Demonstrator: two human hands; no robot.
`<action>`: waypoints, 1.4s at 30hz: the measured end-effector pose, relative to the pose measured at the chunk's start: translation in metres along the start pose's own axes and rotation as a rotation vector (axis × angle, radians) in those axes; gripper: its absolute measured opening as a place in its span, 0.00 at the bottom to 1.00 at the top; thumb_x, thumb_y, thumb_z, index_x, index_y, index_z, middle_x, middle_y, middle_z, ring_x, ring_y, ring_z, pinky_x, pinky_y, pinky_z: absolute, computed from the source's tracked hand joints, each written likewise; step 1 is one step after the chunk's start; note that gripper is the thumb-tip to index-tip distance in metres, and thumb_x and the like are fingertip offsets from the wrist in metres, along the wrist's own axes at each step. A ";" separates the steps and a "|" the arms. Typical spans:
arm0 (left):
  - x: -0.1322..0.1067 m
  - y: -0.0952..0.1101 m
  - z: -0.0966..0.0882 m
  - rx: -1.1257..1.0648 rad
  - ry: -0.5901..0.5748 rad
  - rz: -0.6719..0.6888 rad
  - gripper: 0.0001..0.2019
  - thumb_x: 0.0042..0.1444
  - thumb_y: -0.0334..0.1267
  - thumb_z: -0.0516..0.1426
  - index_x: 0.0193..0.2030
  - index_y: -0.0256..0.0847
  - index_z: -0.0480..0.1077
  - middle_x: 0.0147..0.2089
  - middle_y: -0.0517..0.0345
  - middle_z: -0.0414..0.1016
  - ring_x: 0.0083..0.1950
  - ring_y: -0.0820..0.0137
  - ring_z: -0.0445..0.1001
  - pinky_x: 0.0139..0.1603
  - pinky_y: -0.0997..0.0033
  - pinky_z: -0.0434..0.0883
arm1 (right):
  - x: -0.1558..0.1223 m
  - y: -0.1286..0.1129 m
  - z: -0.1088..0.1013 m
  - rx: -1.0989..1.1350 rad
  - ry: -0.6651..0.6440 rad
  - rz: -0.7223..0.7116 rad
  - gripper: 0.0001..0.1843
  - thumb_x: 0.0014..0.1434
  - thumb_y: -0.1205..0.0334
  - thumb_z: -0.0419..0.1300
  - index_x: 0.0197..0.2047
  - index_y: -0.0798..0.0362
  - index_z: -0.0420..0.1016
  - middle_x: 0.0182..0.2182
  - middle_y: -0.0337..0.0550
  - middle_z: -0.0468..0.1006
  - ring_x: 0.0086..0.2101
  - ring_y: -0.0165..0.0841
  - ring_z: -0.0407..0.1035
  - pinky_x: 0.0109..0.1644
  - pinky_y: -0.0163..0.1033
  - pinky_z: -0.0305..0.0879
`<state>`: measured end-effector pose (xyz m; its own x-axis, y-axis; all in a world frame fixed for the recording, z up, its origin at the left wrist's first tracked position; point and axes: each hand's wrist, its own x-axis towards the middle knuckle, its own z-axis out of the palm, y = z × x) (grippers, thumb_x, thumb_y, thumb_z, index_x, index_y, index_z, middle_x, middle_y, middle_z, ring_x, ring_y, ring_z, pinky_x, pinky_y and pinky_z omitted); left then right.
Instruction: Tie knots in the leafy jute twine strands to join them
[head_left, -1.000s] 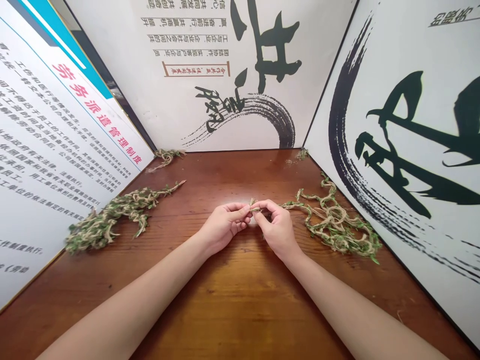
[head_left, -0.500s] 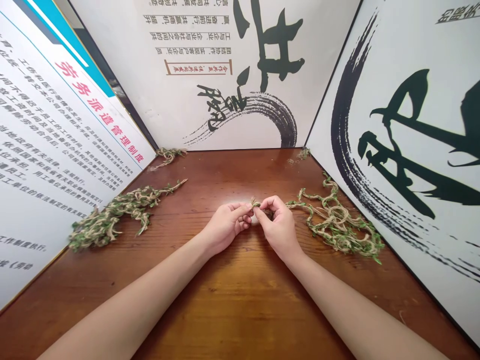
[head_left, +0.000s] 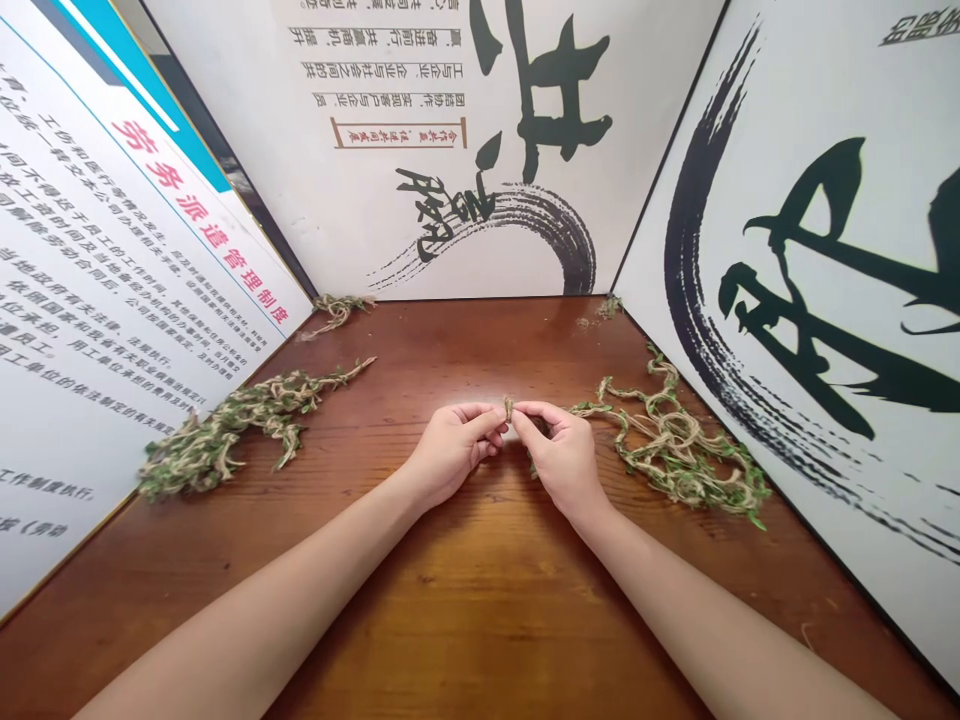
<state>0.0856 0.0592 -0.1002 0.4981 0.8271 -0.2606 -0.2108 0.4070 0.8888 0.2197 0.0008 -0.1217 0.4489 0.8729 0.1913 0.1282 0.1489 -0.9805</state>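
Observation:
Over the middle of the wooden table, my left hand [head_left: 459, 447] and my right hand [head_left: 561, 452] meet fingertip to fingertip. Both pinch a short piece of brown-and-green twine [head_left: 508, 408], its looped end poking up between the thumbs. The twine seems to run behind my right hand toward a loose heap of leafy twine [head_left: 686, 450] on the right; part of it is hidden by the fingers. On the left lies a bundle of the same leafy twine [head_left: 232, 430], apart from both hands.
A small tangle of twine [head_left: 341, 308] sits in the back left corner, and a few scraps [head_left: 611, 306] lie in the back right corner. Printed white boards [head_left: 420, 60] stand along the left, back and right edges of the wooden table [head_left: 450, 620].
The right fingers have shifted slightly and straightened along the twine. The twine end between the thumbs now stands more upright. My left hand has barely moved.

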 end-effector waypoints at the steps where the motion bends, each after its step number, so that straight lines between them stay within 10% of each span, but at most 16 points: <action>1: 0.000 0.002 -0.001 -0.011 0.002 -0.019 0.13 0.43 0.38 0.73 0.28 0.32 0.78 0.27 0.57 0.74 0.27 0.78 0.69 0.27 0.79 0.67 | 0.000 0.000 0.000 0.010 -0.004 0.003 0.12 0.55 0.53 0.66 0.37 0.52 0.85 0.37 0.46 0.87 0.39 0.41 0.81 0.50 0.46 0.74; 12: 0.002 0.021 -0.012 -0.117 -0.066 -0.290 0.04 0.48 0.24 0.69 0.30 0.29 0.78 0.26 0.56 0.75 0.24 0.79 0.72 0.24 0.83 0.74 | 0.000 -0.002 -0.002 0.056 -0.095 -0.033 0.11 0.56 0.54 0.68 0.37 0.51 0.86 0.36 0.44 0.87 0.38 0.40 0.81 0.49 0.45 0.76; 42: 0.001 0.017 -0.024 -0.167 -0.271 -0.240 0.19 0.37 0.25 0.74 0.25 0.36 0.66 0.25 0.63 0.72 0.25 0.78 0.71 0.26 0.80 0.65 | -0.001 -0.007 -0.006 0.220 -0.333 0.153 0.19 0.48 0.46 0.74 0.32 0.53 0.79 0.24 0.38 0.76 0.23 0.27 0.62 0.25 0.34 0.62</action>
<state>0.0621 0.0763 -0.0941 0.7489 0.5776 -0.3248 -0.1842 0.6523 0.7353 0.2239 -0.0039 -0.1142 0.1329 0.9897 0.0531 -0.1252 0.0700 -0.9897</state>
